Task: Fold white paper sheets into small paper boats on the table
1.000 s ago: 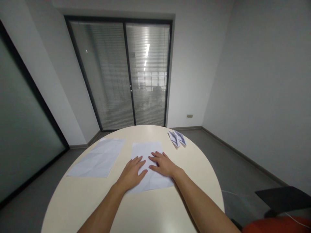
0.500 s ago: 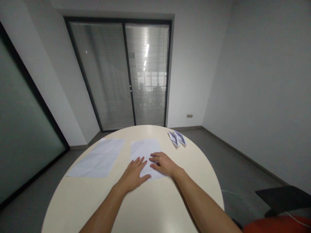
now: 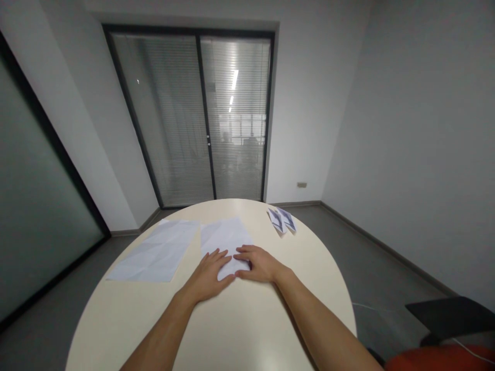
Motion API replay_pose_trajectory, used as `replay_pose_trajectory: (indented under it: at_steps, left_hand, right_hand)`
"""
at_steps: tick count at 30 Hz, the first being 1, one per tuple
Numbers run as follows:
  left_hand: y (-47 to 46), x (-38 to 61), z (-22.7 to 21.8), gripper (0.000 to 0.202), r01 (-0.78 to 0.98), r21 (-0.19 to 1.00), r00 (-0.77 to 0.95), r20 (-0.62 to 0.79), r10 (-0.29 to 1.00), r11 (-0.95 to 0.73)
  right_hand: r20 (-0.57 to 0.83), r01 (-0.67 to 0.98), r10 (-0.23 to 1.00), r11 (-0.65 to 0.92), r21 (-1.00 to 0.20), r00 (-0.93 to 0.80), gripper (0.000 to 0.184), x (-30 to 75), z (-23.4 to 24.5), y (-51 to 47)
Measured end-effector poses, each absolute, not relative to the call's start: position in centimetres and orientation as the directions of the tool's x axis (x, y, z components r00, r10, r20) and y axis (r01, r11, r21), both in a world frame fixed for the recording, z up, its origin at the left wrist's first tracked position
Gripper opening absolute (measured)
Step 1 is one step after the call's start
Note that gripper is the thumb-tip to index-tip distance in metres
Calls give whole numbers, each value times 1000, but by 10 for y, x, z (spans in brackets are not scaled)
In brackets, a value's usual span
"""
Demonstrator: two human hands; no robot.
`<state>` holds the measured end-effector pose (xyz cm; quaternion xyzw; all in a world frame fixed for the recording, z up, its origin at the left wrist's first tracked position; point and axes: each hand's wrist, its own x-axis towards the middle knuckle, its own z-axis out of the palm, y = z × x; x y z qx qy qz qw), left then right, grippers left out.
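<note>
While flat, paper (image 3: 225,237) lengthwise away.

Round cream tabletop (image 3: 240,330) w/ a creased white sheet (image 3: 157,252) lying flat at left, a second white sheet (image 3: 224,238) just beside it at centre under the left hand (image 3: 209,275) & right hand (image 3: 257,263), small printed papers (image 3: 282,220) near the far-right rim, well apart.
</note>
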<state>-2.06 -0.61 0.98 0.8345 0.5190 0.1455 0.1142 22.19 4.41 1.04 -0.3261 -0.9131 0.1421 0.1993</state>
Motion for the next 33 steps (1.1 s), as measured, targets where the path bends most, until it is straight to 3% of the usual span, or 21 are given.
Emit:
replay_pose_trajectory:
  at_steps: [6, 11, 26, 33]
  left_hand:
    - [-4, -23, 9, 66, 812, 357, 454, 109, 884, -461]
    - [-5, -23, 10, 58, 813, 353, 439, 149, 886, -463]
    - [-11, -19, 19, 38, 762, 431, 415, 248, 875, -484]
    - [-8, -26, 26, 29, 807, 456, 290, 250, 924, -376]
  right_hand:
    - [265, 543, 656, 743, -392, -706, 77, 224, 7, 48]
    - [252, 537, 653, 742, -401, -714, 77, 224, 5, 49]
    - [273, 528, 682, 711, -464, -678, 49, 225, 21, 41]
    - [288, 518, 705, 686, -511, -649, 43, 228, 23, 41]
